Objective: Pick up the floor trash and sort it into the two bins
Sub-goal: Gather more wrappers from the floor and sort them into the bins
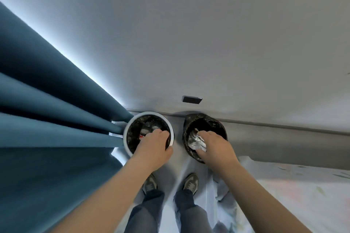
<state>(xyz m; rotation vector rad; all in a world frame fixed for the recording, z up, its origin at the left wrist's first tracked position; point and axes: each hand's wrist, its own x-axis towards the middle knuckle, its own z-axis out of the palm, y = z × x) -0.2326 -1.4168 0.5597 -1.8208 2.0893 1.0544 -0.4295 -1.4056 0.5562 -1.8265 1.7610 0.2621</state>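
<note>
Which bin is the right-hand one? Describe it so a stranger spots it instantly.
Follow the base of the grey wall rightwards from the teal curtain. Past the round white-rimmed bin beside the curtain stands the round bin wrapped in a dark bag. Unlike its neighbour, it shows no white rim, and the right hand grips a crumpled silvery wrapper over it.

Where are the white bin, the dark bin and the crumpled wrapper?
white bin (149,113): head view, far rim.
dark bin (189,119): head view, far-left rim.
crumpled wrapper (196,142): head view, silvery middle.
</note>
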